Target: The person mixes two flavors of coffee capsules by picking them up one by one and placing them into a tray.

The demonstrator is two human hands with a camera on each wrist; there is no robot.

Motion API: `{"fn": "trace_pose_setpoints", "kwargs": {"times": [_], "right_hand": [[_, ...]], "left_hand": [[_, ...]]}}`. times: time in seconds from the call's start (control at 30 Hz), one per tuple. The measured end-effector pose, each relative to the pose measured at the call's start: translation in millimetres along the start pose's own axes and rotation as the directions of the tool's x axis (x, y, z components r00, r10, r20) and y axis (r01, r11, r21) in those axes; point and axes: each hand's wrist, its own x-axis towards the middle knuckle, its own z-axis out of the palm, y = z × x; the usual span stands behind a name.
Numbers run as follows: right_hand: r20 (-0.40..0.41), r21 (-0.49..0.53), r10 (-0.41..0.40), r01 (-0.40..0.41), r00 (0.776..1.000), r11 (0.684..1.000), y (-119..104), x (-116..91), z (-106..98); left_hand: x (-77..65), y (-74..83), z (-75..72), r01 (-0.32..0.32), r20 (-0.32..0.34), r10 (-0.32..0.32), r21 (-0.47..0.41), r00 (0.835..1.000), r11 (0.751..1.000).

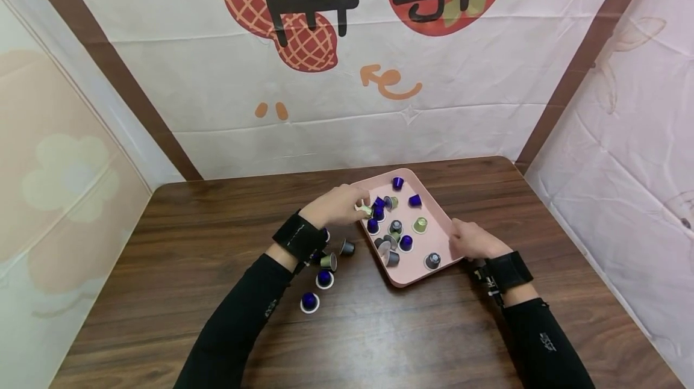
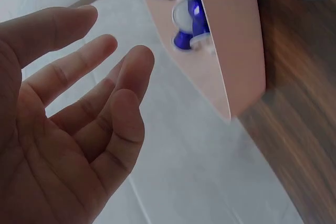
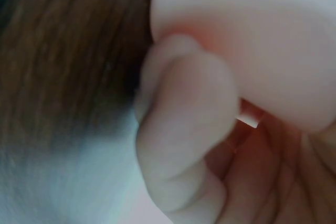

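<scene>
A pink tray (image 1: pixel 416 267) holds several coffee capsules, among them a blue capsule (image 1: pixel 398 183), a green capsule (image 1: pixel 420 225) and a grey capsule (image 1: pixel 432 261). Over its left rim reaches my left hand (image 1: pixel 337 205), near a pale green capsule (image 1: pixel 365 211) by the fingertips. The left wrist view shows this hand (image 2: pixel 79 119) with loosely bent fingers and nothing between them, apart from the tray wall (image 2: pixel 236 51). At the tray's right edge, my right hand (image 1: pixel 475 239) grips the rim. Close up, its curled fingers (image 3: pixel 191 103) are against the pink wall (image 3: pixel 262 51).
Left of the tray, loose capsules lie on the wooden table (image 1: pixel 423 341): a dark grey capsule (image 1: pixel 347 248), a green capsule (image 1: pixel 328 262) and blue capsules (image 1: pixel 309 302) with white rims. Some are partly hidden by the left wrist. A printed cloth (image 1: pixel 347 142) hangs behind the table.
</scene>
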Motion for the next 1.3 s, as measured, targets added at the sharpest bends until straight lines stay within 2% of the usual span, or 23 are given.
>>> {"fn": "trace_pose_setpoints", "kwargs": {"times": [0.17,0.33,0.43,0.57,0.73,0.87,1.1,1.3], "right_hand": [[0.001,-0.003,0.009,-0.009,1.000,1.000,1,1,1],[-0.005,-0.006,0.016,-0.016,1.000,1.000,2,2,1],[-0.009,-0.005,0.016,-0.016,1.000,1.000,2,2,0],[-0.006,0.002,0.020,-0.020,1.000,1.000,4,2,1],[-0.001,0.016,0.019,-0.019,1.000,1.000,3,2,1],[0.002,0.015,0.018,-0.018,1.000,1.000,1,0,2],[0.002,0.005,-0.003,0.003,1.000,1.000,1,-1,3],[-0.002,0.017,0.022,-0.022,1.000,1.000,0,-1,2]], "left_hand": [[-19.9,-18.4,-8.6,0.016,-0.015,-0.016,-0.036,1.000,0.999],[-35.0,-38.0,-11.8,0.063,0.009,-0.062,-0.054,0.998,0.997],[-41.6,-48.0,-8.7,0.092,0.027,-0.091,-0.053,0.995,0.994],[-48.8,-60.5,2.6,0.089,0.050,-0.086,-0.067,0.995,0.994],[-51.8,-75.9,22.2,0.068,0.059,-0.062,-0.110,0.996,0.992],[-52.4,-82.2,32.4,0.071,0.061,-0.064,-0.127,0.996,0.989],[-55.0,-90.7,44.8,0.094,0.031,-0.091,-0.118,0.995,0.988],[-54.0,-94.6,46.4,0.117,0.021,-0.116,-0.148,0.993,0.982]]}}
